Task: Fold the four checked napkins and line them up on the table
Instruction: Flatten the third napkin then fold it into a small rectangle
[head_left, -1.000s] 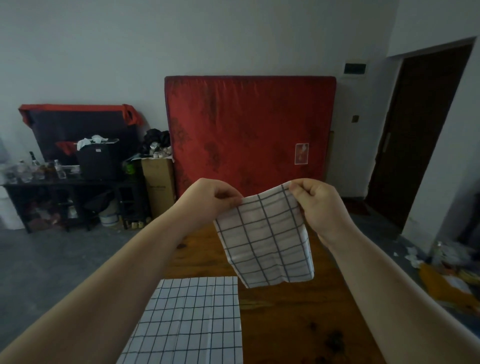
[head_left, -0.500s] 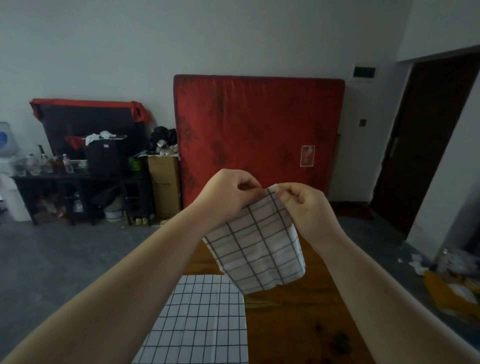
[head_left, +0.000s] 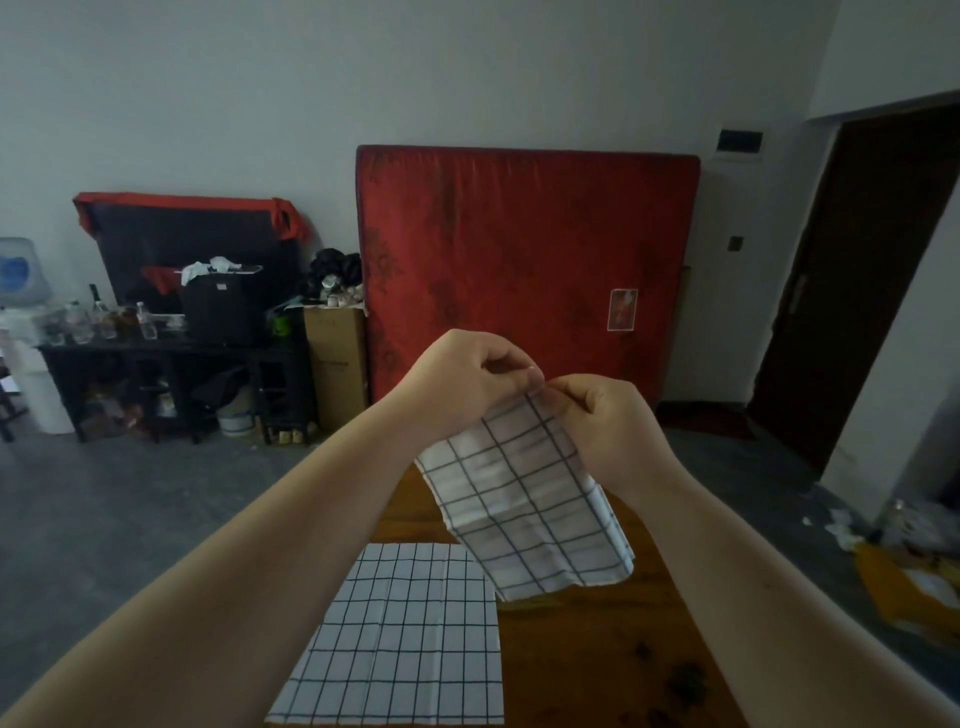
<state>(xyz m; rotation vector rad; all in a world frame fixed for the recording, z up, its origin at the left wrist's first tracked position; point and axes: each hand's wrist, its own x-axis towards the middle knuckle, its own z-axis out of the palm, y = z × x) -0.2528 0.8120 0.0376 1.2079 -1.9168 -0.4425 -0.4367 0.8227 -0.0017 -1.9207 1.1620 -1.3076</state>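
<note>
Both hands pinch napkin (head_left: 524, 499) — aloft

A napkin (head_left: 524, 499) is hanging from my left hand (head_left: 467, 379) and right hand (head_left: 605, 423), above the table (head_left: 597, 654). A second napkin (head_left: 405, 639) is lying on it, nearer me.

A white cloth napkin with a dark grid check (head_left: 524, 499) hangs folded in the air above the brown wooden desk (head_left: 597, 654). Its top edge is pinched by the left hand (head_left: 467, 374) and the right hand (head_left: 608, 431), and its lower end slants right. A second checked napkin (head_left: 405, 639) lies flat on the desk's near left, creased lengthwise.
</note>
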